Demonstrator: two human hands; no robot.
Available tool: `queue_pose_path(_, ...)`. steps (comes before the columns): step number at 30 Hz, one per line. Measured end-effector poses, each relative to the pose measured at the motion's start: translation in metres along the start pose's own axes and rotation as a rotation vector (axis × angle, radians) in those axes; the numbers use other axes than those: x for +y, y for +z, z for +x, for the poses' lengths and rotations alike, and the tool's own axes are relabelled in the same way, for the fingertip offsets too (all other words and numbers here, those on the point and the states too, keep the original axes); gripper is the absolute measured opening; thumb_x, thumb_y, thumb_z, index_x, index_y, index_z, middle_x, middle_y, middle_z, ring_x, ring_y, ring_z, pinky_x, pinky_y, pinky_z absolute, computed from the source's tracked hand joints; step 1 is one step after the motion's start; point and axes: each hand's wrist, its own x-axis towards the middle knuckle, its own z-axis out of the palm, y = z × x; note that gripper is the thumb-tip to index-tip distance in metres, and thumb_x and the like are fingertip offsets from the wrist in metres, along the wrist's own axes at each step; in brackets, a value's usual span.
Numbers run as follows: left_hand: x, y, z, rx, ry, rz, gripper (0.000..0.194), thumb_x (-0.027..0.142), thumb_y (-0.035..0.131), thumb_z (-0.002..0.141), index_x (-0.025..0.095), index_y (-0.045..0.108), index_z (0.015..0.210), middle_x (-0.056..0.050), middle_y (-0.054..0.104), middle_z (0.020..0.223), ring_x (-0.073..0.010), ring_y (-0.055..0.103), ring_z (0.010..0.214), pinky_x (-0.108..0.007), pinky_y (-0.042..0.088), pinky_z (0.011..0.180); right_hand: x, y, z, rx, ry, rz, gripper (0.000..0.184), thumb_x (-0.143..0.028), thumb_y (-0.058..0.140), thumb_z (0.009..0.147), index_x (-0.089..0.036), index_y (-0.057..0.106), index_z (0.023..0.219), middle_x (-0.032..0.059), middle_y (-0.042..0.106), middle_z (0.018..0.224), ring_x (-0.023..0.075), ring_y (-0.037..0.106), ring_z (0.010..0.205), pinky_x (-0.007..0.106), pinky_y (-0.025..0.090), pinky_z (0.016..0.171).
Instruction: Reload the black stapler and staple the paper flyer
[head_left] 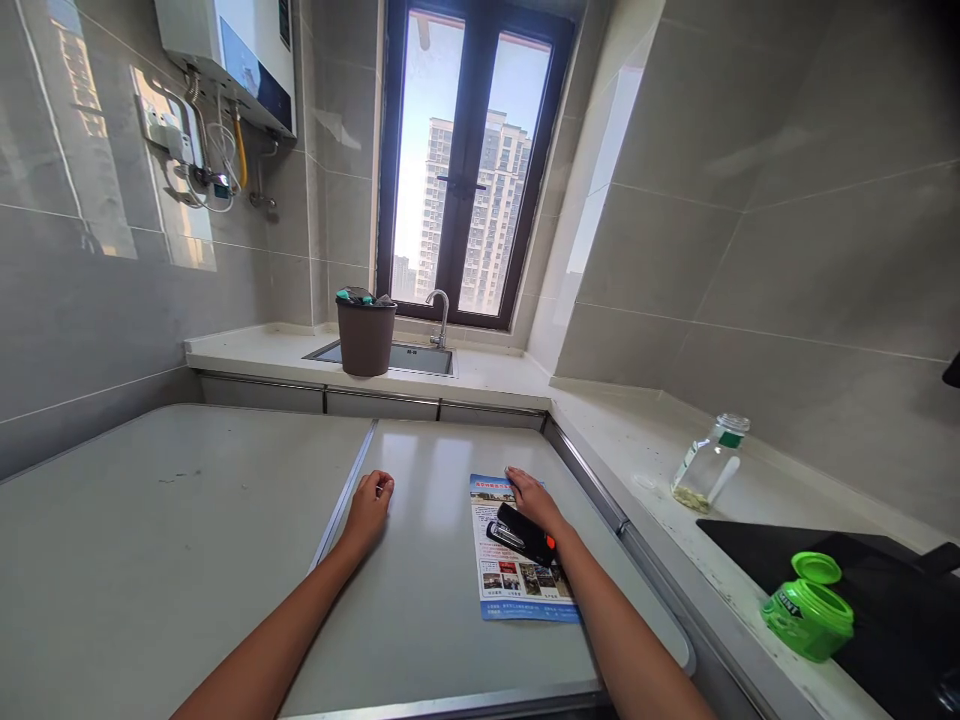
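Observation:
A printed leaflet (491, 590) with blue borders and small photos lies flat on the folding table. Across its middle rests a black stapler (517, 535) with an orange-red tip. My right hand (531, 497) lies over the leaflet's upper right corner, fingers stretched forward, just beyond the stapler; its wrist passes close to the stapler's orange-red end. To the left, beside the table's metal seam, my left hand (371, 508) is closed in a pinch. A tiny pale spot shows at its fingertips, too small to name.
The pale table (225, 520) meets a white counter (480, 370) with a sink (420, 358) and a brown bin (366, 335). On the right counter stand a glass jar (709, 465), a green mint tub (810, 615) with its lid up, and a black cooktop (862, 570).

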Motion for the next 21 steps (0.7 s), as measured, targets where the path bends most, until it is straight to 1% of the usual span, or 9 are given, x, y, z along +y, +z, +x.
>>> queue_pose_path(6,-0.005,0.003,0.000,-0.003,0.008,-0.004,0.031,0.047,0.047,0.092,0.021,0.063,0.088,-0.011,0.065,0.098,-0.0269,0.063,0.090,-0.040,0.054,0.080,0.003,0.004,0.001,-0.009,0.009,-0.034,0.051,-0.017,0.041,0.099,-0.019,0.060,0.146,0.0096,0.058,0.153,0.0218,0.049,0.146,0.042,0.032,0.126)
queue_pose_path(11,-0.007,0.004,0.001,-0.003,0.022,-0.001,0.030,0.045,0.047,0.091,0.020,0.064,0.087,-0.011,0.065,0.097,-0.0265,0.063,0.089,-0.039,0.054,0.079,-0.001,-0.002,-0.001,0.008,0.006,-0.060,0.046,-0.016,0.043,0.099,-0.018,0.063,0.140,0.0114,0.060,0.148,0.0218,0.052,0.139,0.037,0.037,0.121)
queue_pose_path(14,-0.009,0.005,0.001,-0.006,0.023,0.001,0.030,0.045,0.047,0.092,0.020,0.064,0.087,-0.010,0.064,0.097,-0.0259,0.063,0.088,-0.039,0.054,0.079,-0.003,-0.004,-0.002,0.033,0.055,-0.084,0.044,-0.016,0.046,0.098,-0.018,0.063,0.138,0.0134,0.059,0.145,0.0236,0.054,0.133,0.036,0.040,0.117)
queue_pose_path(16,-0.010,0.006,0.000,-0.012,0.022,0.005,0.031,0.046,0.047,0.092,0.020,0.064,0.087,-0.010,0.064,0.096,-0.0257,0.063,0.087,-0.038,0.053,0.079,-0.003,-0.004,-0.002,0.060,0.120,-0.104,0.045,-0.016,0.045,0.098,-0.014,0.062,0.140,0.0178,0.057,0.145,0.0271,0.055,0.131,0.040,0.042,0.115)
queue_pose_path(18,-0.011,0.006,0.001,-0.021,0.022,0.010,0.031,0.046,0.048,0.091,0.020,0.064,0.086,-0.009,0.063,0.095,-0.0257,0.062,0.086,-0.039,0.053,0.078,-0.002,-0.002,0.000,0.076,0.172,-0.123,0.048,-0.015,0.042,0.098,-0.009,0.058,0.142,0.0217,0.055,0.146,0.0301,0.053,0.133,0.043,0.041,0.115)
queue_pose_path(21,-0.012,0.008,0.001,-0.029,0.025,0.011,0.029,0.044,0.049,0.090,0.020,0.064,0.085,-0.009,0.062,0.094,-0.0257,0.062,0.086,-0.039,0.053,0.079,-0.001,0.002,0.004,0.059,0.186,-0.144,0.055,-0.012,0.042,0.095,-0.006,0.051,0.149,0.0221,0.049,0.155,0.0298,0.045,0.143,0.043,0.035,0.121)
